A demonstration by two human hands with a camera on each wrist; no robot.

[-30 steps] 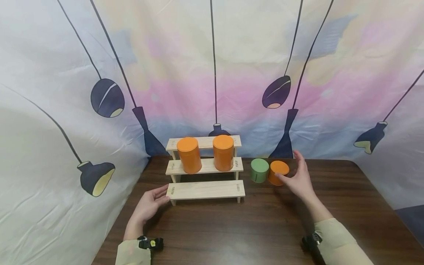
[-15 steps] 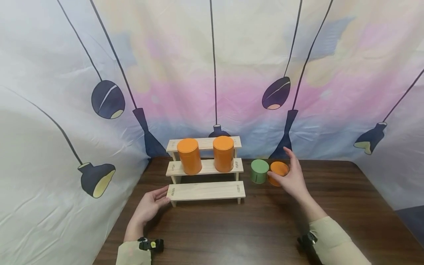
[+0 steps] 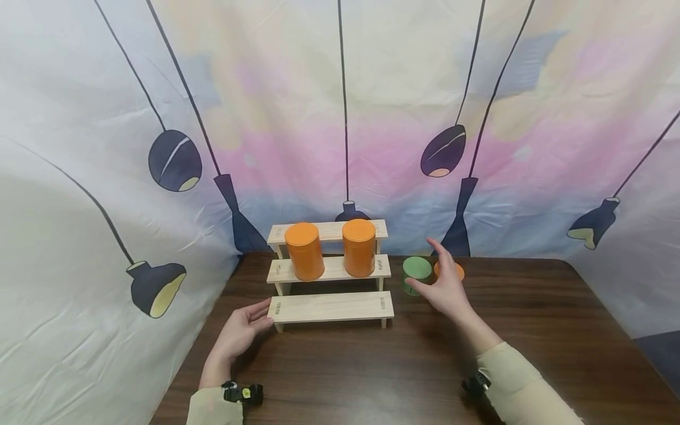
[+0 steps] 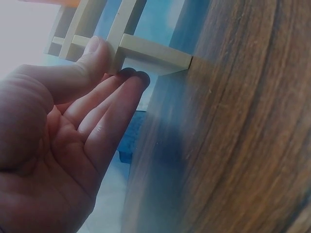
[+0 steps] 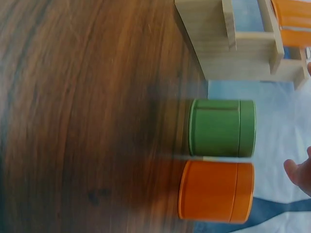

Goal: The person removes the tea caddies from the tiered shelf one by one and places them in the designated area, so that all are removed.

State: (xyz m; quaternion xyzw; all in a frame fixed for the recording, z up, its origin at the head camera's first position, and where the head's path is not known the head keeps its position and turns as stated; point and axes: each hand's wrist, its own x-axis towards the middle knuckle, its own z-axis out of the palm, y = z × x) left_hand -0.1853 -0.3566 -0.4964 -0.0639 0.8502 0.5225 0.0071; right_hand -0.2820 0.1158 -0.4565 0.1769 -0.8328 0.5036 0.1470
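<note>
My left hand (image 3: 239, 333) is at the left end of the lowest step of a three-step wooden shelf (image 3: 332, 307). In the left wrist view its thumb lies against one side of the board end (image 4: 115, 56), with straight fingers on the other side. My right hand (image 3: 443, 289) spreads thumb and fingers around a short green tin (image 3: 417, 267), holding nothing; contact cannot be made out. Beside that tin stands a short orange tin (image 5: 214, 191), partly hidden behind the hand in the head view. Two tall orange tins (image 3: 304, 251) stand upright on the middle step.
The shelf and short tins stand on a dark brown wooden table (image 3: 372, 378). Behind rises a fabric backdrop (image 3: 393, 118) printed with dark hanging lamps. A black strap with a small device (image 3: 241, 392) is on the left wrist, and another (image 3: 475, 382) on the right.
My right hand has moved left from the short orange tin to the green tin, with its fingers still spread. The left hand has stayed at the shelf's end.
</note>
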